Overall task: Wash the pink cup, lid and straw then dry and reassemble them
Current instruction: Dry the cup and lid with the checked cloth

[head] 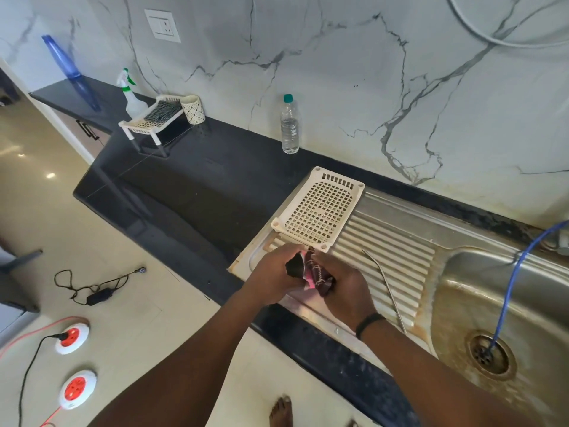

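Over the front left of the steel drainboard [400,241], both hands work close together. My left hand [271,272] grips a pink piece [308,277], of which only a thin strip shows; I cannot tell whether it is the cup or the lid. A dark patterned cloth [321,277] is wrapped round it, and my right hand [345,288] grips that cloth against it. A thin metal straw [386,288] lies loose on the drainboard's ribs, just right of my right hand. No other pink part is in view.
A white perforated tray [320,211] sits on the drainboard behind my hands. The sink basin [462,288] is at right with a blue hose [508,288] running into its drain. A water bottle [289,124], a small rack [147,121] and a spray bottle [132,97] stand on the black counter.
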